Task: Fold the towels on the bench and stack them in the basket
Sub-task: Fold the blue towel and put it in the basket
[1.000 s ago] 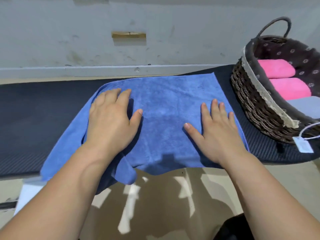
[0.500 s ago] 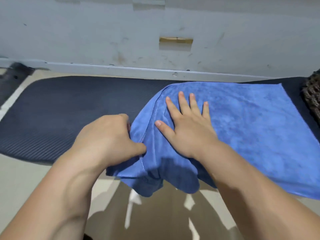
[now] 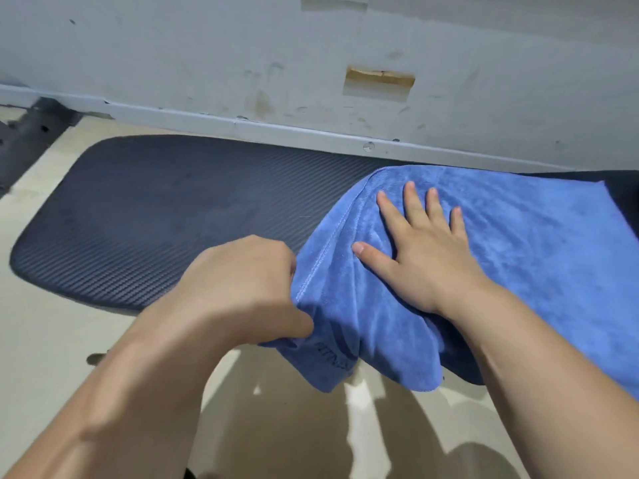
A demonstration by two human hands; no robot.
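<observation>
A blue towel (image 3: 525, 243) lies spread over the right part of the dark padded bench (image 3: 166, 209). Its left side is bunched and its near edge droops over the bench's front. My left hand (image 3: 242, 292) grips the towel's left hemmed edge, fingers curled round the cloth. My right hand (image 3: 425, 250) lies flat on the towel just right of that edge, fingers spread and straight. The basket is out of view.
The bench's left half is bare black ribbed padding. A grey wall with a skirting rail (image 3: 311, 133) runs close behind the bench. Pale floor (image 3: 52, 340) lies to the left and in front, with a dark metal frame part (image 3: 31, 133) at far left.
My view swung left, so the basket left the frame. My left hand went from lying flat to gripping the towel's left edge. My right hand shifted left across the towel and stays flat.
</observation>
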